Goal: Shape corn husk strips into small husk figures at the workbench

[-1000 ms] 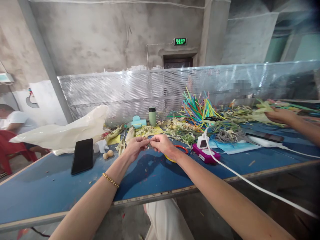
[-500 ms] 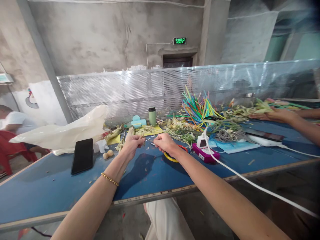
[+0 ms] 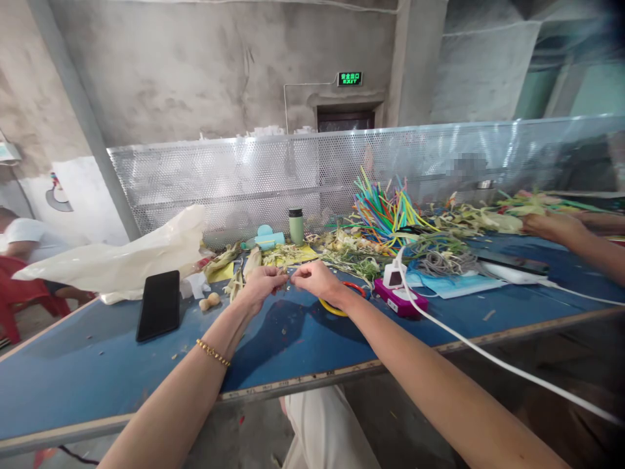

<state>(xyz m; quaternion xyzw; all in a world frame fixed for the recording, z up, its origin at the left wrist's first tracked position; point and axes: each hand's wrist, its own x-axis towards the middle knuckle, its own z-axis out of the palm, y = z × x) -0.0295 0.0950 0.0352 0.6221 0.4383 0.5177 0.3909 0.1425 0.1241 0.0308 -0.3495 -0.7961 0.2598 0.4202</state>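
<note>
My left hand (image 3: pixel 263 285) is closed in a pinch above the blue table (image 3: pixel 205 365), and a tiny piece at its fingertips is too small to name. Close beside it, fingertips nearly touching, my right hand (image 3: pixel 319 281) is also pinched; whatever its fingers hold is hidden. Under my right wrist lies a yellow and red loop (image 3: pixel 333 309), partly covered by the arm. Dry husk-like leaves (image 3: pixel 252 262) lie just behind my left hand. A small pale double-bulbed piece (image 3: pixel 209 301) rests to its left.
Left are a black phone (image 3: pixel 159 306) and a cream plastic sheet (image 3: pixel 117 260). Behind stand a green bottle (image 3: pixel 295 227) and colourful stems (image 3: pixel 388 212). Right, a white cable (image 3: pixel 469 355) runs from a purple box (image 3: pixel 401 299). Another person's hand (image 3: pixel 554 226) handles leaves.
My right hand has moved slightly left, closer to my left hand; the thin pointed piece seen at its fingertips no longer shows. The other person's hand has shifted right.
</note>
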